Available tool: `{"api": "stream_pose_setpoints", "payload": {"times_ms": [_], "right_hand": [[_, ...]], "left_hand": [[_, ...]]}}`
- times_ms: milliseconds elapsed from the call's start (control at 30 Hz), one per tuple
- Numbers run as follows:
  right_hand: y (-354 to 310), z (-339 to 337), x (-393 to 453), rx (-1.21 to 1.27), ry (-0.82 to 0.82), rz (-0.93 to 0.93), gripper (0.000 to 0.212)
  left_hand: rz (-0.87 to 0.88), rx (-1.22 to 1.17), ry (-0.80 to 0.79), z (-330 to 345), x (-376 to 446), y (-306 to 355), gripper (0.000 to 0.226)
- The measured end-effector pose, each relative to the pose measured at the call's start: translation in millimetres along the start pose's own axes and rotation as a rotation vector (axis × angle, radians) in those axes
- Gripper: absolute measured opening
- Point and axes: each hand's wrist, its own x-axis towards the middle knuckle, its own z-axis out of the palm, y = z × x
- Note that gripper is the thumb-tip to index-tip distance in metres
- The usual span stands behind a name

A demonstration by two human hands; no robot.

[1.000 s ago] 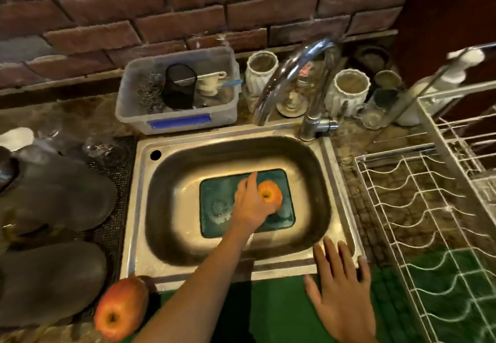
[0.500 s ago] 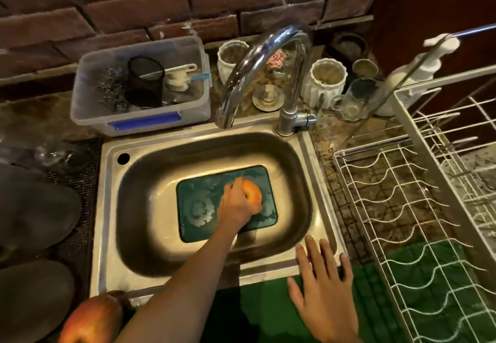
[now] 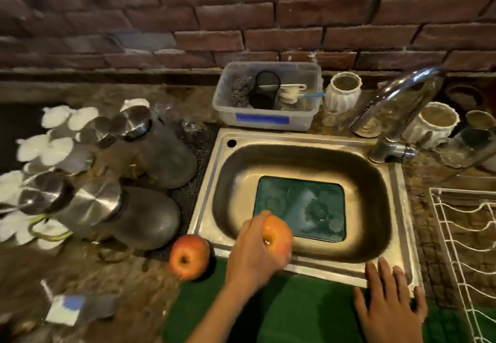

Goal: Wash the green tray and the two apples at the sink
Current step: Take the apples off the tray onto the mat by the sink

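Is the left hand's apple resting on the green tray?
No. The left hand holds the apple above the sink's near edge, clear of the green tray.

Basin of the sink [image 3: 222,181] open above the green tray [image 3: 299,208]; faucet [image 3: 397,101] overhangs its far right corner; wire rack [image 3: 467,248] bounds the right.

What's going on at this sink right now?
A person's left hand grips an apple over the near edge of the sink. The green tray lies flat in the basin. A second apple sits on the counter beside the sink's near left corner. The right hand rests flat, fingertips on the sink's front rim, holding nothing.
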Motion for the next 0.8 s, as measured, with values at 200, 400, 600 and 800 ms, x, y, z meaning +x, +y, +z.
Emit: {"api": "stream_pose_setpoints", "payload": {"times_ms": [200,400,600,800], "right_hand": [[-4.7,7.6,-1.4,-0.051,0.133,0.027,0.069],[-3.0,14.0,-9.8,0.068,0.204,-0.102,0.070],[-9.0,3.6,-10.2,0.120,0.181,-0.157,0.064],[6.2,24.8,-0.9,0.106,0.381,-0.201,0.085]], "left_hand": [[-0.152,-0.122,0.135,-43.5,-90.3,-63.1,0.105],[-0.370,-0.133,0.292,-58.0,-136.2,-123.8,0.107],[-0.475,-0.111,0.357,-57.1,-132.8,-151.0,0.099],[-0.479,-0.092,0.315,-57.0,-127.2,-157.9,0.104]]}}
